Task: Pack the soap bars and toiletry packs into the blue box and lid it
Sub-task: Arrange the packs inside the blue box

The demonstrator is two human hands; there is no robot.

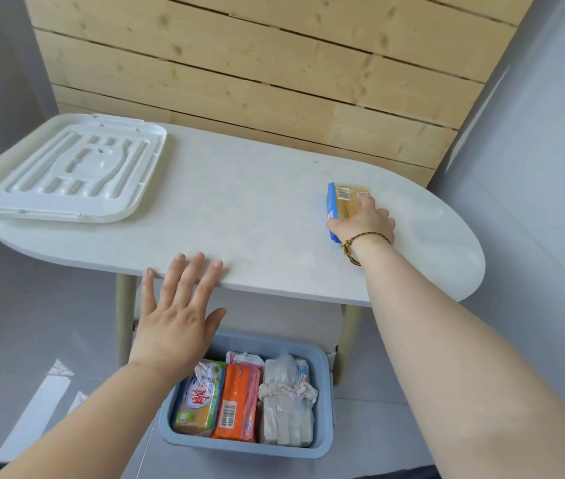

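Observation:
A blue box [324, 385] stands on the floor in front of the white table [239, 216]. Inside it lie a yellow soap pack [198, 402], an orange pack [236, 402] and clear-wrapped white bars [286, 406]. On the table's right part lies a yellow soap pack with blue edges [345, 198]; my right hand [365, 219] grips it from the near side. My left hand [177, 312] hovers open, fingers spread, over the table's front edge above the box. The white lid [67, 167] lies upside down on the table's far left.
A wooden plank wall stands behind the table. Grey walls rise at left and right. The floor is grey tile. The table's pale legs [125, 316] stand right behind the box.

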